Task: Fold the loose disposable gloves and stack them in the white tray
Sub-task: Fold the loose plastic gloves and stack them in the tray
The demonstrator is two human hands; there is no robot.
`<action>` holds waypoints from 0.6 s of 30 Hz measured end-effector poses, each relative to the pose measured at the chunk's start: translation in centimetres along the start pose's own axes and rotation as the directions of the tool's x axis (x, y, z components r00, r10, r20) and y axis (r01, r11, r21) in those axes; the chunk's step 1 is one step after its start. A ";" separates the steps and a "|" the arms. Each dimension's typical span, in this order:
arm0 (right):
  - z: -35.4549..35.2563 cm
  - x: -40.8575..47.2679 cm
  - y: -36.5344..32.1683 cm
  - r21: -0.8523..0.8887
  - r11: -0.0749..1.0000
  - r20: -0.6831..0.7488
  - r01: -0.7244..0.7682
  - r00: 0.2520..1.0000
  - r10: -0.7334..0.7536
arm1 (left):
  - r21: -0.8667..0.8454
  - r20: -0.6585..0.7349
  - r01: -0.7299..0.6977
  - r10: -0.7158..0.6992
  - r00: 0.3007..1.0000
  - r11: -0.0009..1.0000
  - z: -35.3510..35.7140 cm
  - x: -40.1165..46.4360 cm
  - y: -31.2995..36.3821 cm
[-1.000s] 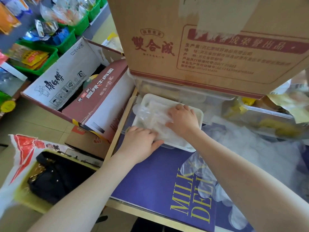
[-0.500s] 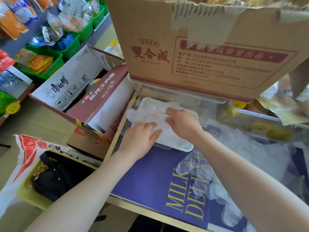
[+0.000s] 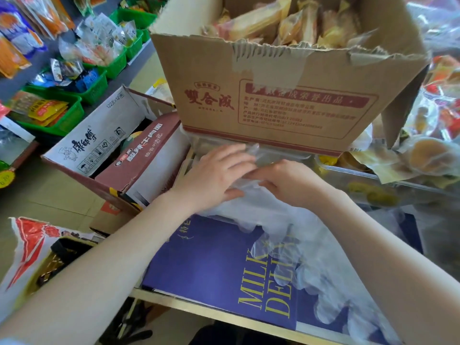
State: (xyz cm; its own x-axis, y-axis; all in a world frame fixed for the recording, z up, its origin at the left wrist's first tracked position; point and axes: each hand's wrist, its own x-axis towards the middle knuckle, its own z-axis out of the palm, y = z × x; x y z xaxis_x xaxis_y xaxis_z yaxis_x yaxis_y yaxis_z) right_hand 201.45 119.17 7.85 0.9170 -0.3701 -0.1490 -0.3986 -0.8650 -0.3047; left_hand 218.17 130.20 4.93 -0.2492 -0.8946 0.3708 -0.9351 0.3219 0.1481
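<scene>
The white tray [image 3: 225,209] sits below the big cardboard box, almost wholly hidden by my hands and by clear plastic gloves. My left hand [image 3: 214,175] lies with straight fingers on the folded gloves [image 3: 256,155] in the tray. Beside it, fingertips nearly meeting, my right hand [image 3: 286,181] presses flat on the same stack. A crumpled bit of clear film rises between the fingertips. More loose gloves [image 3: 313,267] trail from the tray down over the blue mat [image 3: 206,265] under my right forearm.
A big open cardboard box [image 3: 273,95] full of wrapped snacks stands right behind the tray. An opened noodle carton [image 3: 117,150] sits left of the counter edge. Green baskets [image 3: 74,115] of packets line the far left. Bagged pastries [image 3: 428,155] lie at right.
My left hand has slid from the tray's front left corner up onto the gloves, meeting the right hand's fingertips. The view has tilted upward, showing the box's open top.
</scene>
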 end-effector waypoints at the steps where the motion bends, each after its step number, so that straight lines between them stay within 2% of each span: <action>1: -0.1 -0.3 -0.2 -0.012 1.000 0.014 -0.002 1.000 0.003 | -0.053 0.034 -0.003 0.005 0.999 0.999 -0.2 0.1 -0.2; 6: -0.6 -1.8 -0.3 -0.011 1.000 0.084 -0.029 0.996 0.030 | -0.076 0.147 0.032 -0.020 0.989 0.997 -1.2 -0.6 -0.6; 9: -1.2 -2.6 -0.5 -0.024 0.999 0.135 -0.042 0.990 0.045 | -0.072 0.133 0.048 -0.038 0.990 0.996 -1.2 -1.1 -0.1; 13: -1.5 -3.0 -1.3 0.000 1.000 0.185 0.000 0.983 0.001 | -0.233 0.320 0.115 -0.036 0.947 0.966 -0.9 -0.3 1.7; 15: -1.3 -3.0 -1.4 0.036 0.999 0.197 0.028 0.980 -0.035 | -0.279 0.420 0.231 -0.098 0.902 0.932 -0.6 0.2 2.6; 18: -0.8 -3.0 -0.8 0.116 0.993 0.218 -0.003 0.976 -0.022 | -0.333 0.546 0.476 -0.245 0.801 0.814 -0.8 0.0 2.4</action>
State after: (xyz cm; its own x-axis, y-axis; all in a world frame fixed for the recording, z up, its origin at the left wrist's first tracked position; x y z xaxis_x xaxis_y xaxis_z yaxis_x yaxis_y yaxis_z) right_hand 198.99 120.71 9.25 0.8999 -0.2679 -0.3441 -0.4009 -0.8186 -0.4113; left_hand 216.14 131.20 6.01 -0.1079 -0.9648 -0.2399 -0.7960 -0.0607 0.6022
